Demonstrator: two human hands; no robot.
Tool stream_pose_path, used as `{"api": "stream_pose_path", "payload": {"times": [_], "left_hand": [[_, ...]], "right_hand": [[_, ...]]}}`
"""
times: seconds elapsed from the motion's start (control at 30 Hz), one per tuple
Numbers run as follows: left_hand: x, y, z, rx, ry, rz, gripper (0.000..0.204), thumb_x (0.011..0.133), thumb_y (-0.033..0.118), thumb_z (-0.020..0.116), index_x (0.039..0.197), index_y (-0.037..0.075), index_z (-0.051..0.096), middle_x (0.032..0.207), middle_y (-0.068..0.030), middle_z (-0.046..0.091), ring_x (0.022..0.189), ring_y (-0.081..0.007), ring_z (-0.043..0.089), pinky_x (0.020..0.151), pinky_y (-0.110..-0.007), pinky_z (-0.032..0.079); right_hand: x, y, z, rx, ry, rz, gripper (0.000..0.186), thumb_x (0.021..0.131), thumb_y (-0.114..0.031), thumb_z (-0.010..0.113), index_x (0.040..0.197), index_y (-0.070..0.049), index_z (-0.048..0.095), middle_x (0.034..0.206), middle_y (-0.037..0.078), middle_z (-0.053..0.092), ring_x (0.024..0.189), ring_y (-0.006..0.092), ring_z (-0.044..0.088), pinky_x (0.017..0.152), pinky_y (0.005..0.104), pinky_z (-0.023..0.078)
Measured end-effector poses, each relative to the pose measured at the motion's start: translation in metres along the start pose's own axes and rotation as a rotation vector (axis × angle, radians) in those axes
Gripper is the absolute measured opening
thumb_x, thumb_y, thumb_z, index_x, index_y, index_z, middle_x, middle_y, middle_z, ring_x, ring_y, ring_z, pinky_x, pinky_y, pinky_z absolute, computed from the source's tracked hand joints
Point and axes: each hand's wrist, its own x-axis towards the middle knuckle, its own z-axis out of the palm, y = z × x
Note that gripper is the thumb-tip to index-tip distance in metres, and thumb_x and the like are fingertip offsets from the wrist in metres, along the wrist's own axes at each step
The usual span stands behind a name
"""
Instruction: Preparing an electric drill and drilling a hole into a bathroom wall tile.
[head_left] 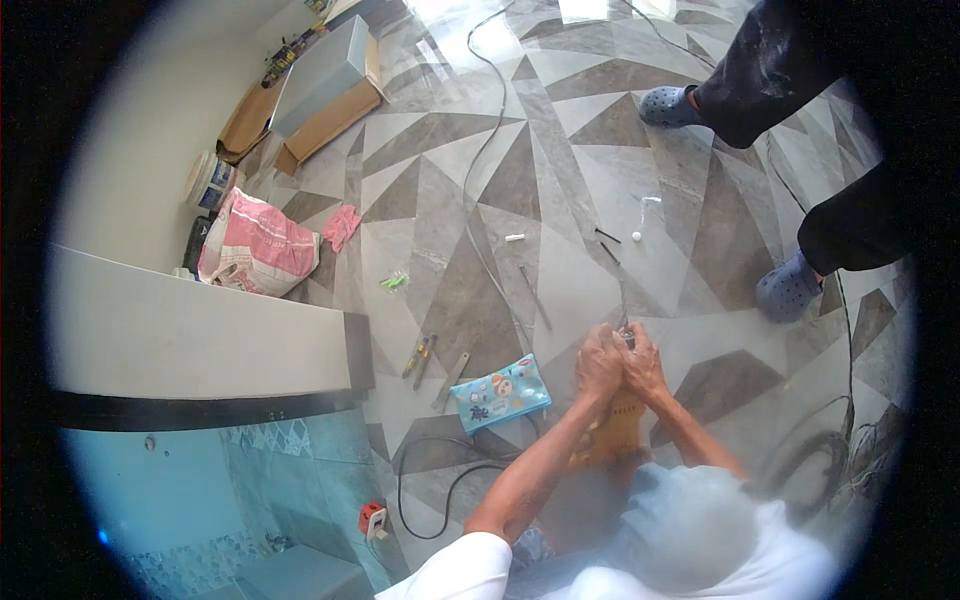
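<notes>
Closing around the dark, rounded nose of an orange-yellow power tool (622, 425), the left hand (600, 362) and right hand (642, 362) sit knuckle to knuckle, fingers curled inward and bunched; which fingertips pinch what, I cannot tell. The tool's hard casing lies below the hands, between the bare forearms, its lower part hazy. A slim, straight rod (623, 295) runs forward from the nose over glossy floor tiles (570, 355) patterned in pale and brown-grey marbled triangles.

Left of the hands lies a soft, rectangular light-blue pouch (502, 392) with printed figures, touching or just beside a flat, narrow grey strip (452, 382). Near these are slender yellow-and-black tools (420, 358). Farther forward, a thin metal rod (535, 297) rests slantwise, with a short white cylinder (515, 238), dark slim pieces (608, 236) and a small round white piece (637, 237) beyond it. Bright green bits (393, 282) lie in crinkly clear plastic to the left.

Against the wall slumps a creased pink-and-white sack (258, 245), a crumpled pink cloth (341, 228) beside it, and farther off a brown cardboard box (335, 125) with a smooth grey panel (322, 75). A smooth black cord (403, 490) loops near a boxy red-and-white plug adapter (372, 519). At right stands another person in dark trousers (850, 225) and perforated blue-grey clogs (790, 288).
</notes>
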Motion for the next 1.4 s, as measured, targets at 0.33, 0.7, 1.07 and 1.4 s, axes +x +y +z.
{"api": "stream_pose_path", "payload": {"times": [0.33, 0.7, 1.07, 1.4], "left_hand": [[0.005, 0.004, 0.001, 0.105, -0.012, 0.002, 0.047, 0.099, 0.039, 0.039, 0.093, -0.002, 0.061, 0.085, -0.0289, 0.062, 0.084, -0.0486, 0.059, 0.071, -0.051, 0.044], [0.036, -0.003, -0.042, -0.109, -0.395, -0.301, 0.043, 0.095, 0.032, 0.044, 0.070, 0.002, 0.060, 0.058, -0.0074, 0.055, 0.049, -0.0167, 0.049, 0.047, -0.034, 0.036], [0.028, -0.030, -0.057, 0.229, -0.286, 0.084, 0.025, 0.088, 0.022, 0.053, 0.096, 0.001, 0.064, 0.064, -0.0094, 0.062, 0.056, -0.0238, 0.059, 0.055, -0.036, 0.049], [0.026, 0.001, -0.053, -0.183, -0.544, -0.172, 0.027, 0.093, 0.024, 0.055, 0.073, 0.006, 0.058, 0.058, -0.0032, 0.055, 0.049, -0.0180, 0.050, 0.048, -0.034, 0.040]], "right_hand": [[0.002, -0.005, -0.002, -0.036, -0.018, 0.094, 0.047, 0.090, -0.040, 0.061, 0.109, 0.001, 0.050, 0.087, 0.026, 0.064, 0.084, 0.0429, 0.065, 0.071, 0.0457, 0.051], [-0.014, -0.010, -0.002, -0.005, 0.073, -0.111, 0.054, 0.085, -0.040, 0.068, 0.109, 0.003, 0.045, 0.091, 0.022, 0.061, 0.085, 0.0289, 0.061, 0.074, 0.0411, 0.050], [-0.012, -0.014, -0.006, 0.072, 0.025, 0.000, 0.043, 0.086, -0.030, 0.067, 0.108, 0.002, 0.047, 0.084, 0.016, 0.065, 0.077, 0.0245, 0.064, 0.068, 0.0374, 0.051], [-0.007, 0.008, -0.008, 0.134, 0.051, -0.084, 0.039, 0.091, -0.037, 0.057, 0.105, -0.001, 0.051, 0.089, 0.011, 0.057, 0.081, 0.0172, 0.055, 0.073, 0.0346, 0.047]]}}
